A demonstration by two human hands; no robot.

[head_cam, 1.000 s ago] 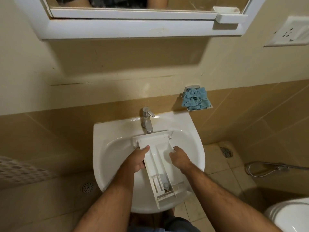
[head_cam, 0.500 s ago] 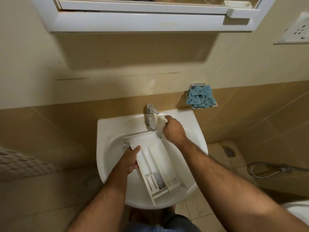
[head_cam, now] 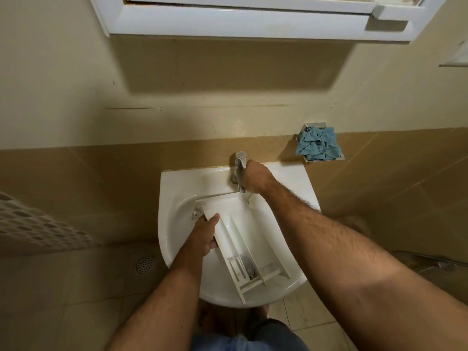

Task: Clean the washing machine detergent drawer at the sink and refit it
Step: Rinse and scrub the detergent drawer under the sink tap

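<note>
- The white drawer (head_cam: pixel 243 239) lies slanted in the sink (head_cam: pixel 174 198).
- The left hand (head_cam: pixel 202 236) grips the drawer's left edge, thumb on top.
- The right hand (head_cam: pixel 255 178) reaches to the sink's back, fingers curled round the tap (head_cam: pixel 239 163).

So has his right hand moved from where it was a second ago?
Yes. The right hand has left the drawer in the sink and gone up and away from the person to the tap, where it now rests.
</note>
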